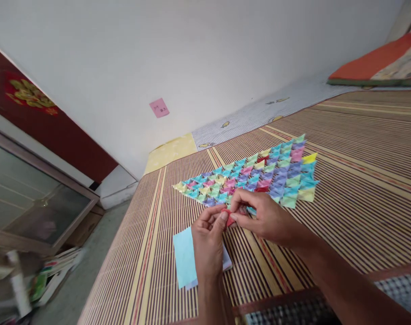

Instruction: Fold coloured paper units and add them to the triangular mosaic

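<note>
Between my two hands is a small red folded paper (pixel 229 219). My left hand (pixel 208 234) pinches it with thumb and fingers from the left. From the right, my right hand (pixel 259 214) grips its other edge between thumb and forefinger. Just beyond them lies a triangular array of folded paper pieces (pixel 283 174) in blue, green, purple, pink, yellow and red, set in rows. Under my left forearm rest light blue paper sheets (pixel 184 257), partly hidden by the arm. A pale stack (pixel 227 259) shows on the arm's other side.
A striped bamboo mat (pixel 134 253) covers the bed, over a checked sheet (pixel 239 122) along the wall. An orange folded quilt (pixel 371 63) lies at the far right. A pink note (pixel 159 108) sticks to the wall. At left stand a glass-fronted cabinet (pixel 32 203) and piled items (pixel 53 275).
</note>
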`<state>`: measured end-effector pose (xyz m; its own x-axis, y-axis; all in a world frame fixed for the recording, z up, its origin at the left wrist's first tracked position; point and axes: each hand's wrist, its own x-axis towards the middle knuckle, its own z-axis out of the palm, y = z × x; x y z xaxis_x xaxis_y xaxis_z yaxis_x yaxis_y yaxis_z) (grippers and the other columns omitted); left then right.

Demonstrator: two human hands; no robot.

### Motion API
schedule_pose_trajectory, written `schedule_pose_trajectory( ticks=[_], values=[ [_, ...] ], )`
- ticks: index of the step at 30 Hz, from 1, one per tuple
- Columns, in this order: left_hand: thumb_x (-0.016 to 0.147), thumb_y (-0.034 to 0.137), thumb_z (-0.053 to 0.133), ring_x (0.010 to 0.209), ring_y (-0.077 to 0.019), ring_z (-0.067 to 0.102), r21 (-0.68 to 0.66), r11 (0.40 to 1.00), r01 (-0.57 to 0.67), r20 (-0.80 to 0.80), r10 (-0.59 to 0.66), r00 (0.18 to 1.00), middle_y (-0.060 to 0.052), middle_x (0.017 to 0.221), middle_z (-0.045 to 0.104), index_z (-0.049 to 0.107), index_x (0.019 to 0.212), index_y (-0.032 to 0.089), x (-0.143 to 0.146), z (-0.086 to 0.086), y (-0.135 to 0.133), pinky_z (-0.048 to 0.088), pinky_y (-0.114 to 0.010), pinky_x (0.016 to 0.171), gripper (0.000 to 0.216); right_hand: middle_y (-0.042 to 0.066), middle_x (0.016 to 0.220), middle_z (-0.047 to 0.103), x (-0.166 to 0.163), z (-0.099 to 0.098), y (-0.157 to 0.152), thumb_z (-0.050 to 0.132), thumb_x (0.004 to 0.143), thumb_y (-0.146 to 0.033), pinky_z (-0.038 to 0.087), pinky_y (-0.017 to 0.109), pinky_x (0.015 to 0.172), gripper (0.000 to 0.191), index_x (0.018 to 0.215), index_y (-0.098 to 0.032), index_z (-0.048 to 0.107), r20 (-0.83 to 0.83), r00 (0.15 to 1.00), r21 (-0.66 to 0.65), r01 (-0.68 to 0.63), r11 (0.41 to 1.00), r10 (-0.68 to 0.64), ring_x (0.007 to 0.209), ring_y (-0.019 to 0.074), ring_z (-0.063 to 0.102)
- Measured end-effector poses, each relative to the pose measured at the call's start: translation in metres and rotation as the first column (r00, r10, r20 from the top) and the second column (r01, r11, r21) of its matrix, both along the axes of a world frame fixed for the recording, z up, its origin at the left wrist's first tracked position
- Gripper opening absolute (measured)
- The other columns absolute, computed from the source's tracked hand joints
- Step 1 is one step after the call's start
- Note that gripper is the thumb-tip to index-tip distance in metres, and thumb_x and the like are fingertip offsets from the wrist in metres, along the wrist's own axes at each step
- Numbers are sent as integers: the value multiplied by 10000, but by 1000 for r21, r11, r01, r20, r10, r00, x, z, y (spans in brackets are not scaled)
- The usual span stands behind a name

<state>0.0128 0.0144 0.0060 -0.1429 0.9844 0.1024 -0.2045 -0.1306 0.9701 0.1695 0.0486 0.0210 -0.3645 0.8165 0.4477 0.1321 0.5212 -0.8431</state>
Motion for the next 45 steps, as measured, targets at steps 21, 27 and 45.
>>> schedule_pose_trajectory(
  ticks=[21,27,45],
  values=[
    [715,261,852,674,-126,632,-1,998,-64,37,64,997,-13,718,729,791,789,175,0,0,0,510,-241,709,129,-9,680,552,1,-4,7,510,976,-328,383,288,628,285,737,-188,573,-57,993,-48,99,994,-101,659,153,502],
    [680,267,881,653,-96,594,2,995,-103,135,102,986,-6,736,722,790,801,166,3,-2,3,494,-203,683,183,-10,667,538,-5,-4,3,524,968,-352,350,290,602,305,722,-180,577,-10,1000,-119,26,993,-28,645,151,486],
    [611,297,936,604,-78,608,7,980,-200,356,184,916,-1,697,696,765,783,153,4,-4,8,519,-179,629,282,-61,620,411,-13,-8,-1,597,931,-275,264,261,532,266,700,-188,498,2,996,-128,-85,988,86,583,106,350]
  ],
)
